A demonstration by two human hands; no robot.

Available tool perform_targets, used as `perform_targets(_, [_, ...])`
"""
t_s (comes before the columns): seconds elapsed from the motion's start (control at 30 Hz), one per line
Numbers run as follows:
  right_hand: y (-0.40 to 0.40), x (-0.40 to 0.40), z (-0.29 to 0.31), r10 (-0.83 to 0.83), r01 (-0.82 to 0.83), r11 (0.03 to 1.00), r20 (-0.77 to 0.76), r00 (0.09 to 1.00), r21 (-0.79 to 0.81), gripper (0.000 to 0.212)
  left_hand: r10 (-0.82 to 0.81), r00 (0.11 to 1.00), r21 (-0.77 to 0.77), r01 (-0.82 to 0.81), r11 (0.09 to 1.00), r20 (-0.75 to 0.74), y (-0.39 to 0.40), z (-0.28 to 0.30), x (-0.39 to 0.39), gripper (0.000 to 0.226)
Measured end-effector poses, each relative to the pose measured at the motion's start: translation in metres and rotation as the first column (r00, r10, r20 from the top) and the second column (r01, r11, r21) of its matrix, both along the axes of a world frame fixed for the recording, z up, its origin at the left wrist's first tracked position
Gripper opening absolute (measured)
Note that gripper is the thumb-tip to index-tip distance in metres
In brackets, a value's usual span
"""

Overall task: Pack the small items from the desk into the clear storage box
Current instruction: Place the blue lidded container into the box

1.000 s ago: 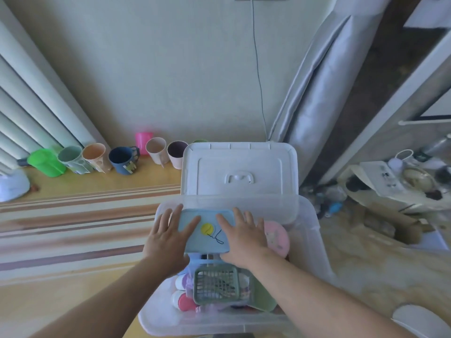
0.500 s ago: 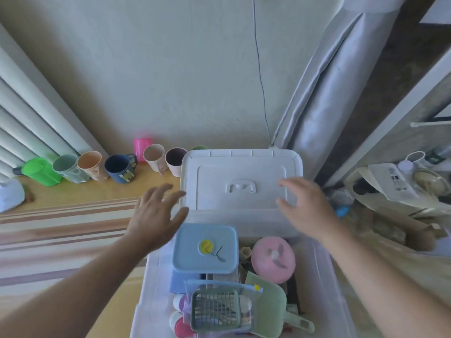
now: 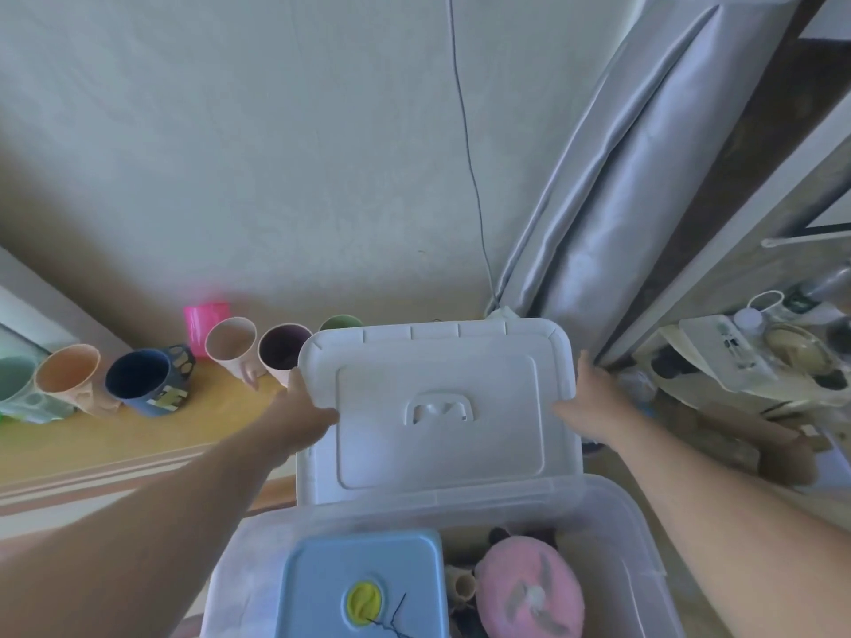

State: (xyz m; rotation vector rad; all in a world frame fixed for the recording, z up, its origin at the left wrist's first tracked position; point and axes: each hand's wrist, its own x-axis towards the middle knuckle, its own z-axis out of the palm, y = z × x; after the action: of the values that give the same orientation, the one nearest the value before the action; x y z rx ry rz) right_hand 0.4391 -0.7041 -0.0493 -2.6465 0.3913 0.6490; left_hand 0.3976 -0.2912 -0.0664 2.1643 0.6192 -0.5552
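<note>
My left hand [image 3: 301, 414] has the left edge of the white lid [image 3: 437, 409], thumb curled over onto the top and the other fingers tucked behind where I can't see them, and my right hand [image 3: 587, 400] is on the lid's right edge with the fingers wrapped round the rim, so it's gripped from both sides. The lid is standing tilted up at the back of the clear storage box [image 3: 617, 522], its molded handle facing me. Down in the box there's a light blue container [image 3: 364, 587] on the left with a yellow blob and a black squiggle on its top, a pink round thing [image 3: 529, 591] just beside it on the right, and some darker bits and a tan tube wedged between and behind them that are too blurry to name. Out past the box on the left, a row of cups lines the back of the wooden desk [image 3: 92, 446]: peach cup [image 3: 69, 375], navy mug [image 3: 142, 382], pink cup [image 3: 207, 320], beige cup [image 3: 230, 347], one with a dark purple inside [image 3: 283, 349], and a green one [image 3: 340, 323] peeking from behind the lid
</note>
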Motion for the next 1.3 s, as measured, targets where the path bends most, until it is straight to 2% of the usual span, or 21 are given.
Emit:
perform_targets(0.1, [0.010,-0.002,-0.003,-0.026,0.032,0.993,-0.049,0.998,0.115,0.117,0.009,1.000,-0.147,-0.007,0.989,0.011,-0.004,-0.003,0.001,0.095])
perform_targets(0.17, [0.012,-0.004,-0.006,-0.085,0.092,0.978,-0.045,0.995,0.187,0.114,0.037,0.998,-0.205,-0.026,0.978,0.048,-0.006,-0.007,0.002,0.093])
perform_targets(0.27, [0.008,-0.005,-0.005,-0.301,0.285,0.900,-0.003,0.954,0.329,0.105,0.158,0.982,-0.251,-0.127,0.960,0.108,-0.009,0.001,0.001,0.063])
perform_targets(0.33, [0.011,-0.012,0.005,-0.381,0.328,0.839,0.039,0.924,0.433,0.081,0.223,0.965,-0.216,-0.190,0.958,0.140,-0.007,0.015,-0.004,0.042])
perform_targets(0.4, [0.014,-0.027,0.026,-0.363,0.263,0.841,0.131,0.923,0.473,0.051,0.251,0.944,-0.204,-0.208,0.957,0.214,-0.001,0.037,-0.017,0.049])
perform_targets(0.47, [0.012,-0.053,0.052,-0.355,0.189,0.821,0.223,0.908,0.538,0.050,0.215,0.914,-0.198,-0.153,0.968,0.343,0.017,0.058,-0.040,0.056])
perform_targets(0.6, [-0.005,-0.127,0.100,-0.382,0.070,0.758,0.354,0.854,0.649,0.053,0.097,0.880,-0.207,0.002,0.978,0.465,0.040,0.112,-0.114,0.034])
perform_targets(0.63, [-0.011,-0.148,0.107,-0.369,0.012,0.720,0.369,0.853,0.694,0.048,0.049,0.868,-0.148,0.028,0.989,0.494,0.046,0.121,-0.135,0.030])
perform_targets(0.7, [-0.026,-0.190,0.118,-0.282,-0.146,0.675,0.436,0.855,0.723,0.036,-0.098,0.848,0.071,0.071,0.995,0.522,0.053,0.143,-0.179,0.033])
perform_targets(0.73, [-0.034,-0.207,0.118,-0.216,-0.224,0.677,0.480,0.850,0.701,0.033,-0.211,0.826,0.180,0.135,0.974,0.523,0.057,0.149,-0.199,0.043])
perform_targets(0.8, [-0.047,-0.239,0.111,-0.046,-0.354,0.724,0.553,0.832,0.592,0.032,-0.472,0.736,0.359,0.325,0.875,0.485,0.060,0.147,-0.236,0.067])
perform_targets(0.9, [-0.056,-0.279,0.093,0.209,-0.473,0.809,0.581,0.787,0.350,0.053,-0.673,0.623,0.471,0.490,0.734,0.400,0.052,0.126,-0.277,0.081])
perform_targets(1.0, [-0.060,-0.305,0.073,0.362,-0.499,0.837,0.457,0.813,0.225,0.065,-0.742,0.602,0.500,0.564,0.657,0.297,0.038,0.107,-0.307,0.092])
perform_targets(1.13, [-0.052,-0.331,0.054,0.500,-0.556,0.829,0.364,0.786,0.060,0.092,-0.761,0.640,0.449,0.651,0.612,0.108,0.026,0.092,-0.337,0.106])
perform_targets(1.3, [-0.039,-0.357,0.052,0.460,-0.468,0.884,0.208,0.863,-0.012,0.105,-0.757,0.638,0.449,0.641,0.622,0.139,0.003,0.088,-0.367,0.095])
